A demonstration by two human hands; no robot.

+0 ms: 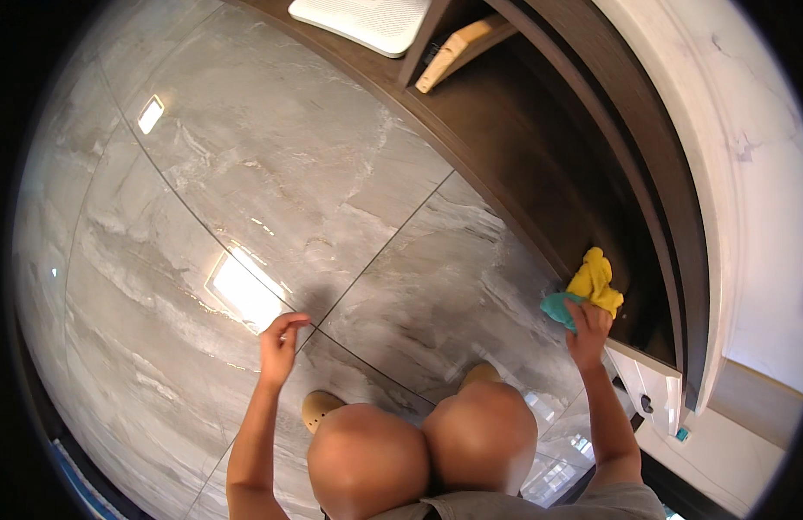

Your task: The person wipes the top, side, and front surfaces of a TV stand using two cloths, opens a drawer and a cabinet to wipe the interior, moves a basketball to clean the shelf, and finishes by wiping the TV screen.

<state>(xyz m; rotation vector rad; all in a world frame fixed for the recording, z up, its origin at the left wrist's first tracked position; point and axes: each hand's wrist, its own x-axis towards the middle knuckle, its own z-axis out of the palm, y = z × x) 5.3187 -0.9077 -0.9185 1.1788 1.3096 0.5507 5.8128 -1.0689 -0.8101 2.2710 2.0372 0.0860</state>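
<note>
At the right, my right hand (pixel 589 332) is closed on a bunched cloth, pressing it at the front edge of a low dark wood shelf (pixel 540 147). The cloth shows a teal part (pixel 559 309) under my fingers and a crumpled yellow part (pixel 594 282) lying on the shelf board. Whether these are one cloth or two, I cannot tell. My left hand (pixel 282 344) hangs in the air over the grey tiled floor (pixel 358 234), fingers loosely bent and apart from the thumb, holding nothing.
A pale wooden piece (pixel 458 54) leans inside the shelf near its divider. Beyond it sits a white perforated object (pixel 367 19). A white drawer front with a dark knob (pixel 646 404) is close to my right forearm. My bent knees (pixel 367 455) and tan clogs (pixel 321 409) are below.
</note>
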